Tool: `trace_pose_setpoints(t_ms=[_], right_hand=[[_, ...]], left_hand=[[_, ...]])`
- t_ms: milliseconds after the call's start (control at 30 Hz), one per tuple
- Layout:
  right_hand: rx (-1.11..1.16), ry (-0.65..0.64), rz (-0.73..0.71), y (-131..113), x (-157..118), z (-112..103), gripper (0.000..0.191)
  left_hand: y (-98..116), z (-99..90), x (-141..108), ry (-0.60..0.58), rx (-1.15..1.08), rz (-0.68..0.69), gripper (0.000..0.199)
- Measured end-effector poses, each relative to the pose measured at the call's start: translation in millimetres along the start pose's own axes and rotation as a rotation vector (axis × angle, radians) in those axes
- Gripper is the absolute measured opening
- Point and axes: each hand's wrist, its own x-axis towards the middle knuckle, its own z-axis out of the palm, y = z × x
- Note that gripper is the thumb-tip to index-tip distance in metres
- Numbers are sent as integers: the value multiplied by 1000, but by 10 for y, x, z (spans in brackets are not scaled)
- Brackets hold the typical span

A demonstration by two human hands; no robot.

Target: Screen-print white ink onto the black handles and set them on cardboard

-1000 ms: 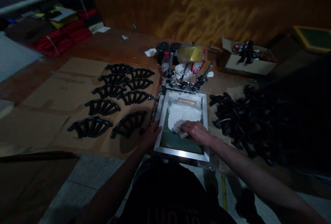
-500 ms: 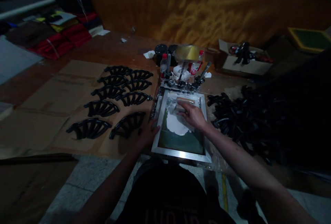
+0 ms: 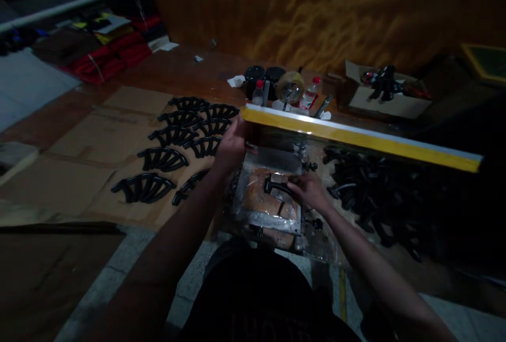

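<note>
- Left hand (image 3: 231,147) up high, fingers closed around the left end of the raised frame (image 3: 356,137), its yellow-and-silver edge slanting down to the right!
- Right hand (image 3: 310,190) in a narrow pinch, holding one end of a curved black piece (image 3: 279,187).
- And that piece? Over the tan middle of the flat board (image 3: 272,159), by the near edge of the bench (image 3: 190,76); whether it touches is too dim to tell.
- Left side of the bench: more black pieces (image 3: 162,158) fanned in two columns on cardboard (image 3: 79,142).
- Right side: a dark, jumbled heap (image 3: 367,189).
- Far edge: red-capped bottles (image 3: 310,95), then an open carton (image 3: 385,102) towards the far right corner.
</note>
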Motion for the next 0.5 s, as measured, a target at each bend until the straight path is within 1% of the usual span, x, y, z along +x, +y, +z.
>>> trace_pose_setpoints(t_ms=[33,67,133,200,267,333,400,500], right_hand=[[-24,-46,-14,-110,-35,126,22],[-51,-81,-13,-200,-61,223,23],[-92,-106,29,-302,-94,331,24],[-95,-114,58,-312,-104,361,24],[-97,-125,64,-276,-97,365,24],[-110,-131,69,-242,-81,369,24],[-119,-137,71,-233,-67,372,23],[-118,-179,68,-266,-53,353,23]], left_hand=[[-49,7,16,-6,4,2,52],[-141,-15,5,-11,28,-4,52],[-439,-151,-101,1,162,-26,50],[-832,-394,-310,41,428,-54,44],[-1230,-679,-572,113,769,-114,39],[-1557,-919,-811,206,1046,-191,41],[-1778,-1066,-964,263,1186,-252,46],[-1939,-1127,-1019,296,1211,-323,45]])
